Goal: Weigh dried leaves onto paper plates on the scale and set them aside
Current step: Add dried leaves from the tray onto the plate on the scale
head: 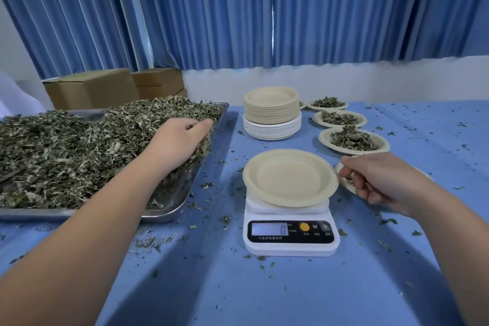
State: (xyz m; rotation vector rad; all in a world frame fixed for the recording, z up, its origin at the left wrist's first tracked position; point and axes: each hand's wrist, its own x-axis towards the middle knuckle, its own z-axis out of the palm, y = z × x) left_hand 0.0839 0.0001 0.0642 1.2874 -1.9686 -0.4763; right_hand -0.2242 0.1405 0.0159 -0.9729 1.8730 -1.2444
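The big heap of dried green crumbly leaves [79,145] lies in the shiny metal tray [169,209] on the left side of the blue table cloth [264,294]; the left hand [180,140] is pushed into the far edge of the heap with its fingers curled into the leaves, so it looks like it is scooping a handful, but the fingertips are buried and I cannot tell how much it has got; the right hand [381,180] lies over the rim of a paper plate of leaves [346,185] just beside the scale, fingers bent on its edge, so it seems to be holding that plate; an empty round tan paper plate [289,177] sits on the small white kitchen scale [291,235], and the little screen shows zero.

The leaves look very light, dry and flaky; they will likely crumble and drop bits, and many bits lie on the cloth already; a loose cupped handful, carried low and dropped gently in the middle of the empty plate, seems best; a paper plate is thin and bendy, so hold it at the rim and keep it flat; three filled plates [353,140] wait in a row behind, next to the tall stack of paper plates [272,114].
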